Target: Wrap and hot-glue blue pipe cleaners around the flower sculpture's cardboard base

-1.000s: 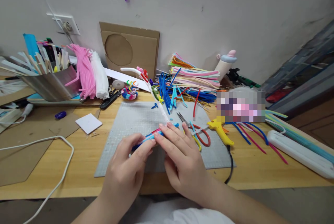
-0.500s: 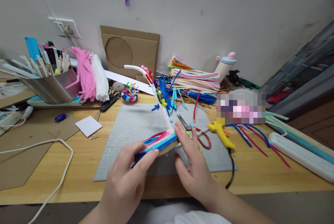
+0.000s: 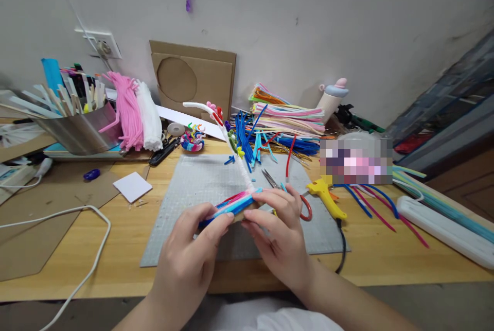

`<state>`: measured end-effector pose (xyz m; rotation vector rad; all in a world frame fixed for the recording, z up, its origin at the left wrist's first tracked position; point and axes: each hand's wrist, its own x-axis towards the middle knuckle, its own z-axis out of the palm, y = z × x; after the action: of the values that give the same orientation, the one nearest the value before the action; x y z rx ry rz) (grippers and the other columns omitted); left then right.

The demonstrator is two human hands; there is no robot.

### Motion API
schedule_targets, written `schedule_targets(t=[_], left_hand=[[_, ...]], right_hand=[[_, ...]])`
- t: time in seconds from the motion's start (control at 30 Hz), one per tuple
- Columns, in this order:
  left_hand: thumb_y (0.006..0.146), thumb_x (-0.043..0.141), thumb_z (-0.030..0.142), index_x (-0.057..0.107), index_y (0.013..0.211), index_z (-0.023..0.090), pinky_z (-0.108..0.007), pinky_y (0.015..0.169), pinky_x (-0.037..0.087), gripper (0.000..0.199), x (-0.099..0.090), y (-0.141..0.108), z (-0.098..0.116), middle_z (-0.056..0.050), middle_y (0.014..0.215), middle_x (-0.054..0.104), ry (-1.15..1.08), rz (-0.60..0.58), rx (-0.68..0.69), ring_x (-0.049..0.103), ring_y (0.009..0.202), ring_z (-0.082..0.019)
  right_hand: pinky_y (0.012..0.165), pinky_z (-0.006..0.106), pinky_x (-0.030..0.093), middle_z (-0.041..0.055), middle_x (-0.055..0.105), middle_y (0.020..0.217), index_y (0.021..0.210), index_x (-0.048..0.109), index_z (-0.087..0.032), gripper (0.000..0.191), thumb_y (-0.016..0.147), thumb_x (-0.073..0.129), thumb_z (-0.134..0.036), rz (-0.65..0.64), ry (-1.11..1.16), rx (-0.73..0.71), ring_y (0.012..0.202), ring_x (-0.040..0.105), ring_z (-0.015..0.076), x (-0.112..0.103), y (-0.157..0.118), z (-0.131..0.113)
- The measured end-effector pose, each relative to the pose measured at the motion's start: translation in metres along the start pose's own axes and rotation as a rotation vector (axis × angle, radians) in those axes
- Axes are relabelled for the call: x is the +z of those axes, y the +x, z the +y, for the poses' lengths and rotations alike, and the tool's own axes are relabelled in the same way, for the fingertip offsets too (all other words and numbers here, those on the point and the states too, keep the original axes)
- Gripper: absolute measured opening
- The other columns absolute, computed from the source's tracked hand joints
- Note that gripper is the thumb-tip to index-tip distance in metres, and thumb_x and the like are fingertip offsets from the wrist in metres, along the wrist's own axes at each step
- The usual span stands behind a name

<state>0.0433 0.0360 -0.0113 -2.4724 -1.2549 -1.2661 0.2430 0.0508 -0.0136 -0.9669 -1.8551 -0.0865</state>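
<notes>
Beneath the craft (image 3: 242, 170), a mat (image 3: 189, 181) tops the table (image 3: 127, 251).

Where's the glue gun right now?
In the head view, the glue gun lies right of centre at the right edge of the mat, beside the scissors and right of the right hand.

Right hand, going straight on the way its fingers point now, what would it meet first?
Most likely the blue-edged pipe-cleaner base; the right hand appears to touch its right end, though depth is unclear.
</notes>
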Motion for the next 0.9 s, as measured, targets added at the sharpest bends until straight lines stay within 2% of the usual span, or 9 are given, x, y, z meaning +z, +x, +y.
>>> schedule_targets(t=[0.13, 0.4, 0.57, 0.7, 0.9], left_hand=[[0.089, 0.052, -0.001, 0.06, 0.121, 0.021, -0.024, 0.088, 0.051, 0.04, 0.001, 0.0, 0.001, -0.006, 0.113, 0.055, -0.003, 0.009, 0.004, 0.058, 0.102, -0.014], [0.089, 0.053, -0.001, 0.059, 0.122, 0.022, -0.024, 0.088, 0.051, 0.04, 0.002, 0.001, 0.003, -0.006, 0.113, 0.055, 0.012, 0.013, -0.005, 0.058, 0.101, -0.014], [0.089, 0.052, -0.001, 0.059, 0.122, 0.021, -0.025, 0.087, 0.051, 0.04, 0.002, 0.002, 0.001, -0.007, 0.113, 0.055, 0.002, 0.008, -0.006, 0.058, 0.101, -0.014], [0.088, 0.052, -0.002, 0.059, 0.123, 0.021, -0.025, 0.087, 0.051, 0.043, 0.001, 0.001, 0.001, -0.007, 0.113, 0.055, -0.02, 0.01, -0.019, 0.058, 0.101, -0.014], [0.088, 0.051, -0.003, 0.059, 0.123, 0.021, -0.023, 0.088, 0.052, 0.043, 0.0, -0.001, -0.001, -0.006, 0.113, 0.055, -0.055, 0.014, -0.048, 0.058, 0.101, -0.013]], right_hand=[[0.111, 0.052, 0.03, -0.0007, 0.069, 0.104, 0.095, 0.067, -0.032, 0.025, 0.09, 0.061, -0.008, 0.093, 0.012, -0.04, 0.106, 0.061, 0.0204, 0.002, 0.003, 0.001], [0.107, 0.05, 0.031, -0.0011, 0.07, 0.091, 0.091, 0.068, -0.03, 0.025, 0.091, 0.057, -0.008, 0.129, 0.004, -0.072, 0.097, 0.06, 0.0204, 0.001, 0.007, 0.0], [0.105, 0.045, 0.032, -0.0014, 0.066, 0.084, 0.085, 0.059, -0.027, 0.018, 0.092, 0.053, -0.011, 0.06, 0.023, -0.027, 0.09, 0.059, 0.0197, 0.001, 0.007, -0.005], [0.103, 0.046, 0.032, 0.0013, 0.059, 0.085, 0.085, 0.052, -0.025, 0.016, 0.092, 0.047, -0.012, 0.004, 0.036, -0.011, 0.09, 0.055, 0.021, -0.004, 0.001, -0.006], [0.099, 0.047, 0.031, 0.0024, 0.058, 0.091, 0.089, 0.047, -0.024, 0.013, 0.093, 0.041, -0.014, -0.134, 0.016, 0.042, 0.092, 0.054, 0.0223, -0.019, -0.005, 0.008]])
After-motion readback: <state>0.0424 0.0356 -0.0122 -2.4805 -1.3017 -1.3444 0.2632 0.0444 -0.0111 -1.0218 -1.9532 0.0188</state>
